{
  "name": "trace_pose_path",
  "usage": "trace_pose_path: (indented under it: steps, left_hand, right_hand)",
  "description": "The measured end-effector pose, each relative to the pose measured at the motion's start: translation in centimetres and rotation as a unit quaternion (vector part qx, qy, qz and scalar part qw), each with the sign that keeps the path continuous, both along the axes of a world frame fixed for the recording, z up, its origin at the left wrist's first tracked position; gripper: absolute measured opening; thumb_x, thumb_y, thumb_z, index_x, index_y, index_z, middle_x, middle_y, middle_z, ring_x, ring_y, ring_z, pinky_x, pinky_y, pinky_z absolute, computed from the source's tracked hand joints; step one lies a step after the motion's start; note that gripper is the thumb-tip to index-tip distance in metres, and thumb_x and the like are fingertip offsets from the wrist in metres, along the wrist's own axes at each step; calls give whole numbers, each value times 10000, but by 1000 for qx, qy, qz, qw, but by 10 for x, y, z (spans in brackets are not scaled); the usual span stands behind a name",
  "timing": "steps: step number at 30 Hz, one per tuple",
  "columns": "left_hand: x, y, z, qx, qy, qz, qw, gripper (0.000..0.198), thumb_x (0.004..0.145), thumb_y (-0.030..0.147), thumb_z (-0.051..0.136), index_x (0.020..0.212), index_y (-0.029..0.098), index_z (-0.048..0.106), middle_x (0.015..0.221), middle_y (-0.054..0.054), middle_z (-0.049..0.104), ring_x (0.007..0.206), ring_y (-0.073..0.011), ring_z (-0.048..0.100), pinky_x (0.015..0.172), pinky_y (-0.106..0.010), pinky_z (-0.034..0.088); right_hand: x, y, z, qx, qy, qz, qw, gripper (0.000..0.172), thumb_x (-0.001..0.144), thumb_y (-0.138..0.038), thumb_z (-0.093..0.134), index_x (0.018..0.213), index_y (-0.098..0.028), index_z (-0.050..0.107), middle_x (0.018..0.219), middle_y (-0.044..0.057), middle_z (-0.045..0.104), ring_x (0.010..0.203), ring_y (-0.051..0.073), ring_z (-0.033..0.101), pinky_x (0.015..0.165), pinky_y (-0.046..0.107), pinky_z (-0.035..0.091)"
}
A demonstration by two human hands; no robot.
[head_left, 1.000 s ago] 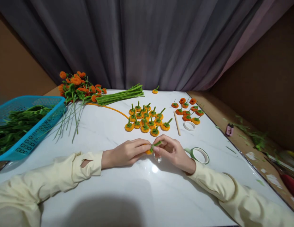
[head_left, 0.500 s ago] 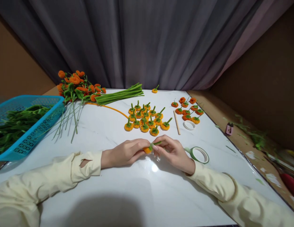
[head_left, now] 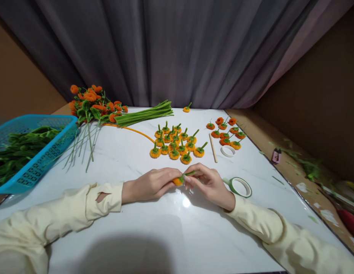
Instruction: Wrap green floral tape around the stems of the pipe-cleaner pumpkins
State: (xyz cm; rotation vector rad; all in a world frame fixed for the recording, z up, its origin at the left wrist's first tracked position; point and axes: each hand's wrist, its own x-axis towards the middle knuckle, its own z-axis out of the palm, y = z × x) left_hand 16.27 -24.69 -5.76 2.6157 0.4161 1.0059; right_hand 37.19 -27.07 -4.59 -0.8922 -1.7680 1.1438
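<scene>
Between my two hands is a small yellow-orange pipe-cleaner flower (head_left: 178, 181) with a green stem, turned on its side just above the table. My left hand (head_left: 155, 184) is closed on the yellow flower head. My right hand (head_left: 207, 184) pinches the green stem near its base, thumb against fingers; the fingertips cover part of it. Just beyond my hands stand several like yellow flowers (head_left: 174, 154), heads down and green stems up. A roll of green tape (head_left: 249, 189) lies to the right of my right wrist.
Orange flower heads (head_left: 224, 142), a wooden stick (head_left: 212, 147) and a white ring (head_left: 228, 151) lie at right. At left are a blue basket (head_left: 51, 158) of green leaves, orange flowers (head_left: 89, 97) and green stems (head_left: 145, 114). A pink sharpener-like item (head_left: 276, 156) lies beyond the table's right edge.
Hardly anything differs. Both hands keep the flower in the same place, with only a very slight shift of the fingers.
</scene>
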Motion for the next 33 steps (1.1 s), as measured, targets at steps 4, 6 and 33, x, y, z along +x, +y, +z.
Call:
trace_pose_path:
  steps: [4,6,33]
  left_hand:
    - [0,1,0,13,-11,-19,1000,218,911,108,444,1124,132,486,985,-133,652,922,-192,625,786,-287,536]
    - [0,1,0,14,-10,-20,1000,226,912,113,443,1134,136,483,990,-136,649,923,-194,624,783,-292,538]
    - [0,0,1,-23,-15,-30,999,178,917,108,428,1078,138,498,958,-120,633,899,-182,602,794,-283,511]
  right_hand:
    - [0,1,-1,-5,6,8,1000,122,870,-310,581,869,-193,546,646,10,655,541,118,608,519,234,498]
    - [0,1,-2,-14,7,11,1000,136,870,-323,581,874,-193,539,647,10,652,547,121,609,523,238,502]
    - [1,1,-1,2,-5,10,1000,99,879,-279,564,883,-181,578,637,12,660,541,121,606,536,242,507]
